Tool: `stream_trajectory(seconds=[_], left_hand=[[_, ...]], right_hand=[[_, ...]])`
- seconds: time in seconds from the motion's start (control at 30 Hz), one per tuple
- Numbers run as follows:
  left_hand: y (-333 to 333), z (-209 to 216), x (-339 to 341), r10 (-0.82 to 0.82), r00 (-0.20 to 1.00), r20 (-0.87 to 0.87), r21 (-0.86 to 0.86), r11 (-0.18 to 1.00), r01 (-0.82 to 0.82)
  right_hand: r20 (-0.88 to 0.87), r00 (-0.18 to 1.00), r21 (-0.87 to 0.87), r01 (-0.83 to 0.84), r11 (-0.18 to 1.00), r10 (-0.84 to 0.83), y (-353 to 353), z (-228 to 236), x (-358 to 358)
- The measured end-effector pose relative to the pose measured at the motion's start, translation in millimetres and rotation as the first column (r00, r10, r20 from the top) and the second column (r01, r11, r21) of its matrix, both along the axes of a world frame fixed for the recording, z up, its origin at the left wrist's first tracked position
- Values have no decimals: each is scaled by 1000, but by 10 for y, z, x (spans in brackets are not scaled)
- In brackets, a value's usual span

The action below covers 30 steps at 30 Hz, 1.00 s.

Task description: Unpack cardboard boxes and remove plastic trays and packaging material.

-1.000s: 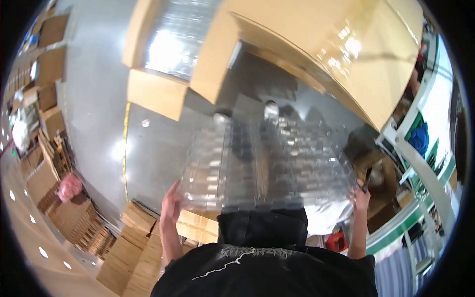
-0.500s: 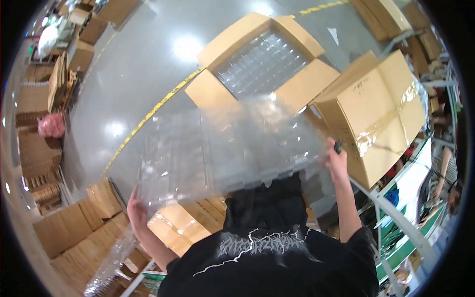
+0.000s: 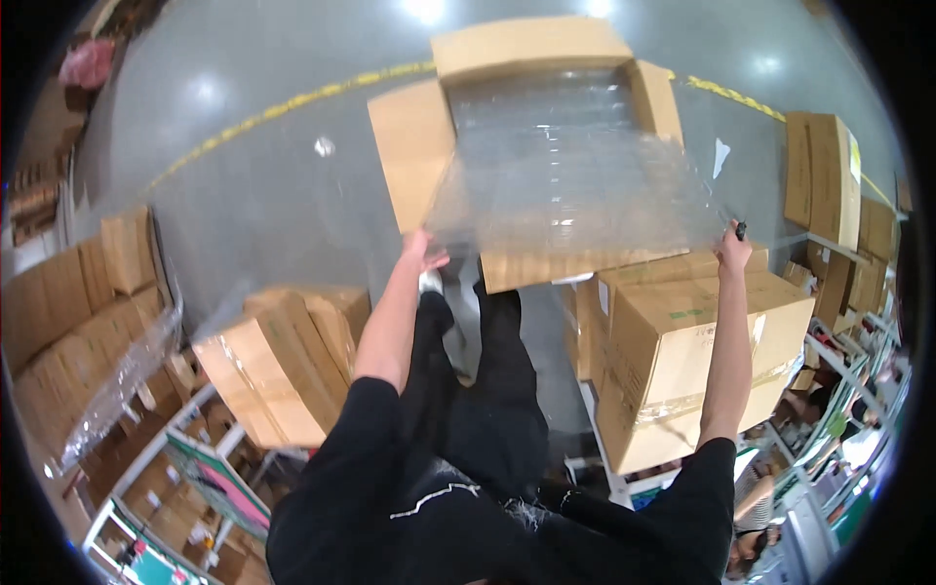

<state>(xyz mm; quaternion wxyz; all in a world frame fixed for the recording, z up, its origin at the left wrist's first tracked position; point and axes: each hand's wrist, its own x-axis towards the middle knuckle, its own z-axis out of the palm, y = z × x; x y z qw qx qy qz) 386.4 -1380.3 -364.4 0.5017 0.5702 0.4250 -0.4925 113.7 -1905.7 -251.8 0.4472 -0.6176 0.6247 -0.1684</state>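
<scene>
We now have the clear plastic tray [image 3: 585, 190] over the open box [image 3: 531, 47]; half a second ago it sat mostly short of it. Left hand [image 3: 421, 249], right hand [image 3: 733, 250]: each grip stays closed on a near corner.

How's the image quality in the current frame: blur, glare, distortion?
Head view: the clear plastic sheet is blurred and see-through, its edges hard to trace; bright light patches glare off the grey floor; the yellow floor line bows in the fisheye picture; the corners go black.
</scene>
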Motion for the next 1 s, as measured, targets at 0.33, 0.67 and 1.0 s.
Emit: stream_trajectory(seconds=[0.33, 0.67, 1.0], left_hand=[[-346, -242, -203, 467, 872, 149, -219, 875, -431], [-370, -151, -183, -232, 962, 143, 47, 973, 228], [2676, 633, -936, -315, 948, 45, 186, 935, 302]], right_hand=[[148, 985, 156, 63, 986, -86, -534, -485, 377], [-461, 812, 204, -297, 933, 359, 658, -1530, 583], [-367, 360, 435, -748, 501, 858, 4578, -1106, 993]])
